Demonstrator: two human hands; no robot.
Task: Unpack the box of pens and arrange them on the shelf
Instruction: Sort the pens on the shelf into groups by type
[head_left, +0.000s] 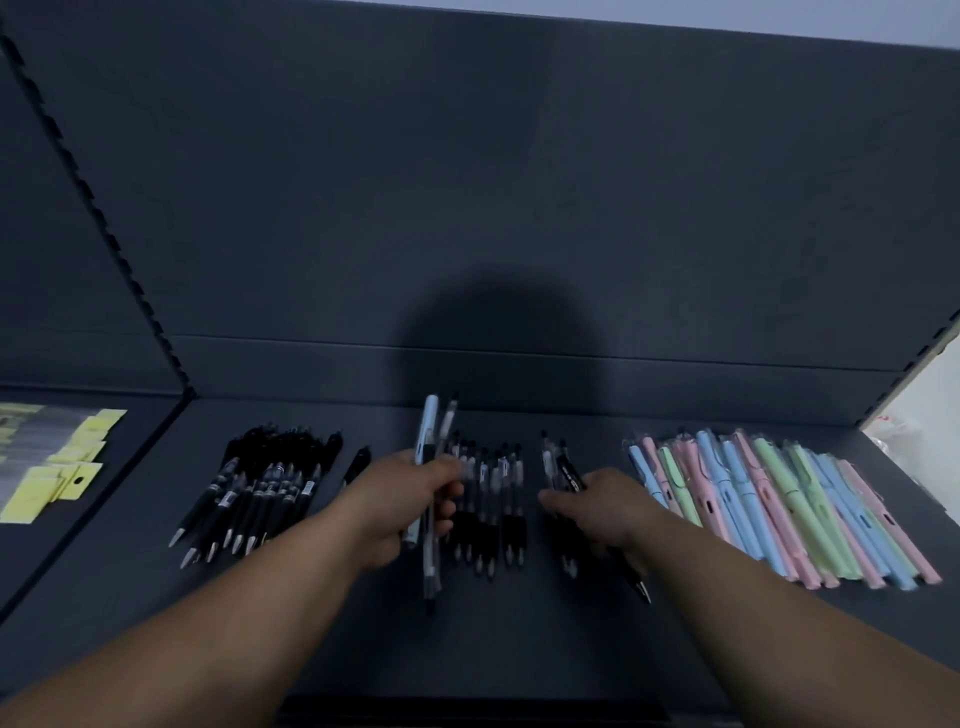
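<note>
Left grip (410, 501) is curling round a few pens (429, 441); right grip (605, 512) is holding 1 black pen (571, 475). Shelf (519, 639) is already carrying black pile (260, 488), clear row (493, 499), pastel row (779, 504). Prob. little is remaining; box not in view.

Blurring at the hands, clipping at the edges.
Smearing the left hand (410, 499) and covering the middles of the pale blue pen (429, 423) and the clear pen (431, 564) in its grip; hiding most of a black pen (570, 474) under the right hand (610, 512), leaving its hold on that pen impossible to tell; cutting the yellow tags (70, 480) at the left edge and a white object (917, 415) at the right, showing too little to name; rendering the print on the heap of black pens (260, 491) too small to read.
</note>
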